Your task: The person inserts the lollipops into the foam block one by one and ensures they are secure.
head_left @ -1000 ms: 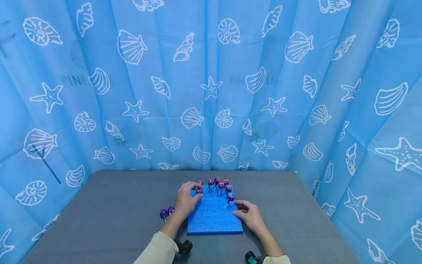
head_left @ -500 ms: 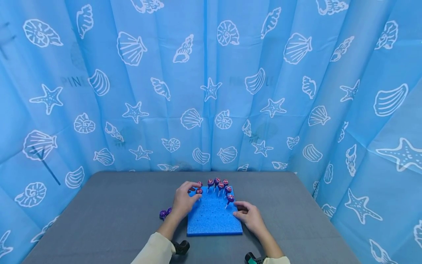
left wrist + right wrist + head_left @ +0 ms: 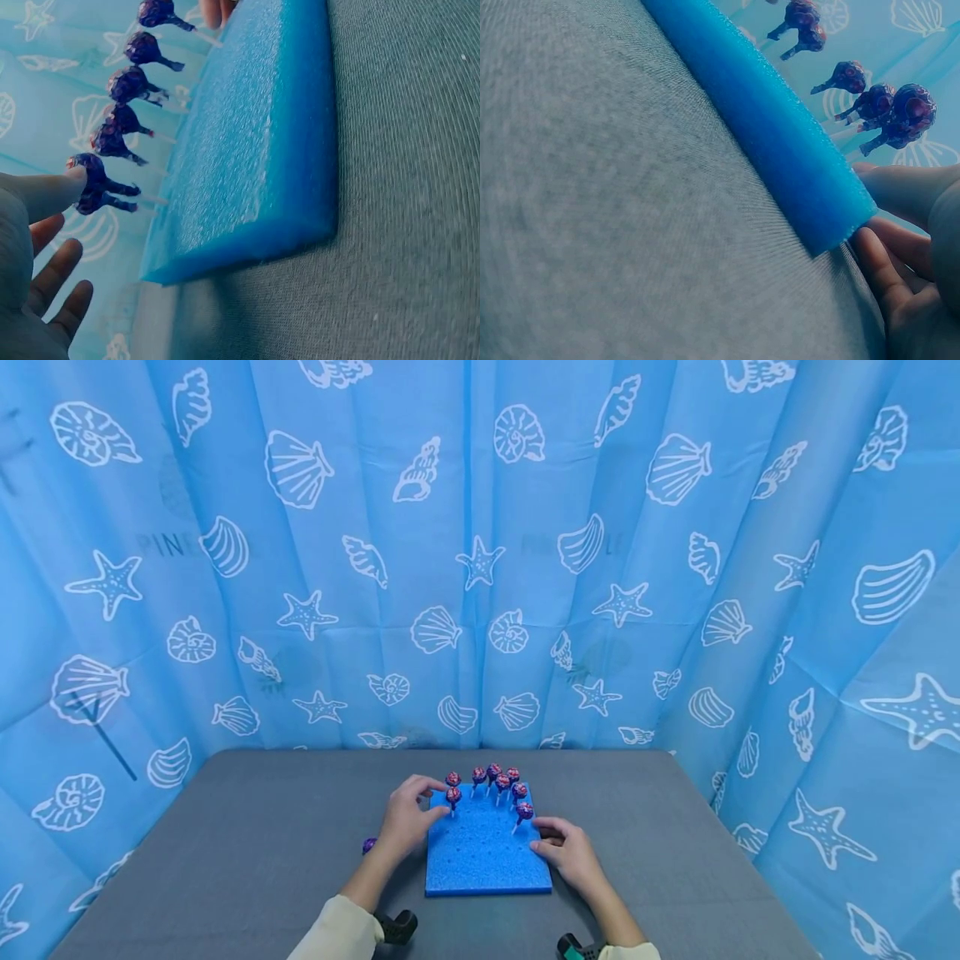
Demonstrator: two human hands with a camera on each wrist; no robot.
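Note:
Several lollipops in purple and red wrappers stand by their sticks in a blue foam board (image 3: pixel 487 860), mostly along its back and right. My left hand (image 3: pixel 405 818) is beside the front left lollipop (image 3: pixel 453 795), fingers apart and holding nothing. In the left wrist view, the thumb (image 3: pixel 56 187) overlaps a lollipop head (image 3: pixel 91 176); whether it touches cannot be told. My right hand (image 3: pixel 572 850) holds the board's right edge, thumb and fingers against it. The right wrist view has those fingers (image 3: pixel 881 262) at the board's corner (image 3: pixel 840 217).
A loose purple lollipop (image 3: pixel 369 845) lies on the grey table (image 3: pixel 285 827), left of the board and partly behind my left arm. Black wrist devices (image 3: pixel 397 927) sit under both wrists. A blue shell-patterned curtain (image 3: pixel 480 568) surrounds the table's back and sides.
My left hand has drawn back left from the front left lollipop, which stays upright in the board. My left forearm now covers more of the loose lollipops. The right hand has not moved.

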